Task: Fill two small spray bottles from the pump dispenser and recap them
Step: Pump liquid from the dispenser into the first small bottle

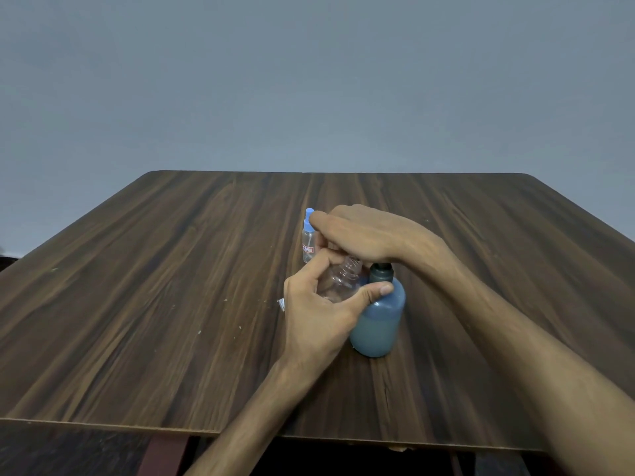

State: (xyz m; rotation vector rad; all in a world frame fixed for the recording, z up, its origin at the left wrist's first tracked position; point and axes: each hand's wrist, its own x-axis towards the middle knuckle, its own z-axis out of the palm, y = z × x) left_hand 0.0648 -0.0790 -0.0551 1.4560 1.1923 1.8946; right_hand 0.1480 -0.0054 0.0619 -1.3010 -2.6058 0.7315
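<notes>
A blue-grey pump dispenser (pixel 379 321) stands near the middle of the wooden table (pixel 171 304), partly filled with liquid. My right hand (pixel 364 235) lies flat on top of its dark pump head, covering the spout. My left hand (pixel 319 310) grips a small clear uncapped spray bottle (pixel 338 280), tilted with its threaded neck under my right palm, beside the pump collar. A second small clear spray bottle (pixel 308 240) with a blue spray cap and a red label stands upright just behind, partly hidden by my right fingers.
A small white object (pixel 281 304) peeks out on the table from behind my left hand. A plain grey wall rises beyond the table's far edge. The table's near edge runs below my forearms.
</notes>
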